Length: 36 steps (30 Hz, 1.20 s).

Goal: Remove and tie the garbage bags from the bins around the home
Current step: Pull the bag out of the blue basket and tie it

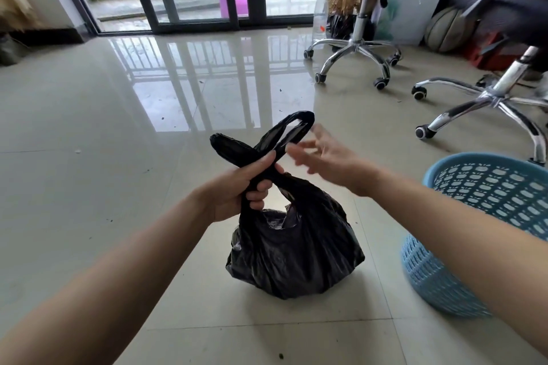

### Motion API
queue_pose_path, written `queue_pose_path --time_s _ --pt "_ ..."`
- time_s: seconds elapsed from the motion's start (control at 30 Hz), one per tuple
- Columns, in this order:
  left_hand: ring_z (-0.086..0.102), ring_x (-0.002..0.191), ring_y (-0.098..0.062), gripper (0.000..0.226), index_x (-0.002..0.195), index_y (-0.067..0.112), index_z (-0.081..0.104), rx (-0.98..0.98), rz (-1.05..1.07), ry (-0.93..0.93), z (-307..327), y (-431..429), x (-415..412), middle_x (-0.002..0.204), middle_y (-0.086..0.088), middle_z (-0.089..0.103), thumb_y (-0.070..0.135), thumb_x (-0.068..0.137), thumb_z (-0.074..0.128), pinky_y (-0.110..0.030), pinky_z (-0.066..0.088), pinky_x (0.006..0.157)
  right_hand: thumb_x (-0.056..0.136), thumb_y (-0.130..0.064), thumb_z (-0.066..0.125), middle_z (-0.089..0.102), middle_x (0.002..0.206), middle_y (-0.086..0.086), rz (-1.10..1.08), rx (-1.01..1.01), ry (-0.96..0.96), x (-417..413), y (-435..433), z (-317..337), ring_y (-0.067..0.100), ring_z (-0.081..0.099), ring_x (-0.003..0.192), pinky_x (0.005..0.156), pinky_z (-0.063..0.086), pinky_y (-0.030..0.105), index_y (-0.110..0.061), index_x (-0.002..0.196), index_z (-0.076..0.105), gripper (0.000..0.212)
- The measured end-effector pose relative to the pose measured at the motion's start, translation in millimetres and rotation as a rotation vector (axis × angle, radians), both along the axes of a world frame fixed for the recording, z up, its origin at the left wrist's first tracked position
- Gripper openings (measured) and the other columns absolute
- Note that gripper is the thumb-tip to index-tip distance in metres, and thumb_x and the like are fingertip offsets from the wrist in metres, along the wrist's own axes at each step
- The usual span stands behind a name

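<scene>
Bag sits on the floor, and the left hand grips its crossed handles. The right hand is blurred, with fingers spread and holding nothing. If the left grip loosens, the crossing may slip apart. The bin stands near on the right; wide floor lies ahead and to the left.

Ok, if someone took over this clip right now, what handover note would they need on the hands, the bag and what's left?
Left hand: grips the crossed handles of the black garbage bag.
Right hand: open, blurred, beside the upper handle loop, holding nothing.
Bag stands on the floor, out of the blue bin to its right.
Done: bag removed.
Left: finish the knot; the mouth gapes below the grip. No other bins in view.
</scene>
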<state>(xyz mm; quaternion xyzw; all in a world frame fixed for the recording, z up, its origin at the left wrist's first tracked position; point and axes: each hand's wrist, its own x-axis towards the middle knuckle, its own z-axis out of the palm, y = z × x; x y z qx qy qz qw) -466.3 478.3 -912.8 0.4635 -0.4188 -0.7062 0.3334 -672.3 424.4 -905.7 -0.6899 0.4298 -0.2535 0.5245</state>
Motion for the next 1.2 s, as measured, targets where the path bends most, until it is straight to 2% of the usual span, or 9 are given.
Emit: queue_pose_path --time_s 0.1,0.17,0.3,0.5,0.73,0.9,1.0,1.07,1.2 --pt "0.023 0.056 -0.012 0.043 0.102 0.015 0.066 0.008 -0.008 0.007 0 -2 2 0.066 0.002 0.041 0.055 0.096 0.052 -0.025 0.027 0.054 0.089 -0.042 0.067 0.065 0.086 -0.009 -0.083 -0.013 -0.286 6 -7 18 0.006 0.056 0.068 0.062 0.045 0.022 -0.026 0.113 0.064 0.029" --pt "0.03 0.054 -0.011 0.047 0.107 0.015 0.066 0.007 -0.002 0.036 -2 -5 4 0.07 0.002 0.049 0.058 0.094 0.051 -0.024 0.03 0.055 0.094 -0.028 0.066 0.064 0.075 -0.006 -0.152 -0.027 -0.362 6 -8 23 0.007 0.052 0.061 0.059 0.043 0.021 -0.016 0.094 0.072 0.013" --pt "0.044 0.054 -0.007 0.048 0.121 0.015 0.066 0.022 0.095 0.146 -7 -10 7 0.092 -0.002 0.072 0.051 0.092 0.055 -0.02 0.036 0.052 0.094 -0.02 0.065 0.072 0.088 0.009 -0.158 0.136 -0.336 -3 -6 19 0.012 0.064 0.064 0.061 0.053 0.021 -0.009 0.095 0.072 0.013" --pt "0.053 0.055 -0.004 0.017 0.105 0.013 0.066 0.005 0.314 0.263 -17 -17 7 0.098 -0.002 0.071 0.026 0.094 0.062 -0.016 0.035 0.044 0.09 -0.016 0.07 0.072 0.087 0.005 0.05 0.387 -0.095 -13 7 -1 0.012 0.067 0.075 0.072 0.058 0.021 -0.005 0.104 0.073 0.018" --pt "0.048 0.05 -0.003 0.016 0.109 0.009 0.06 -0.052 0.253 0.281 -9 -16 13 0.086 -0.001 0.068 0.003 0.097 0.051 -0.015 0.04 0.049 0.096 -0.019 0.055 0.06 0.118 0.003 -0.017 0.324 -0.059 -19 3 -9 0.015 0.059 0.102 0.082 0.048 0.027 -0.021 0.129 0.057 0.034" --pt "0.05 0.049 -0.005 0.022 0.106 0.007 0.065 -0.076 0.107 0.191 -1 -10 5 0.081 -0.003 0.068 0.006 0.085 0.059 -0.018 0.046 0.052 0.087 -0.024 0.075 0.046 0.143 0.0 0.043 0.035 0.138 -7 8 -17 0.011 0.043 0.128 0.099 0.04 0.023 -0.032 0.145 0.042 0.068" --pt "0.052 0.048 -0.009 0.018 0.103 0.006 0.066 -0.077 0.052 0.144 3 -9 2 0.08 -0.006 0.068 0.004 0.087 0.058 -0.019 0.049 0.053 0.094 -0.022 0.067 0.062 0.119 -0.011 0.148 0.034 0.13 2 14 -22 -0.004 0.057 0.104 0.087 0.044 0.008 -0.034 0.126 0.057 0.036" --pt "0.053 0.049 -0.011 0.014 0.103 0.006 0.065 -0.098 0.048 0.033 5 -10 5 0.079 -0.007 0.067 0.001 0.094 0.055 -0.02 0.05 0.052 0.099 -0.027 0.059 0.063 0.097 -0.009 0.129 0.001 0.175 8 16 -25 0.003 0.058 0.089 0.083 0.044 0.017 -0.023 0.111 0.067 0.015" --pt "0.063 0.064 -0.016 0.01 0.103 0.003 0.065 -0.112 0.239 -0.183 -3 -15 12 0.084 -0.012 0.066 0.001 0.099 0.056 -0.024 0.059 0.062 0.099 -0.027 0.053 0.049 0.081 0.001 0.067 -0.014 0.247 5 11 -28 0.016 0.046 0.077 0.069 0.033 0.03 -0.006 0.092 0.064 0.024"
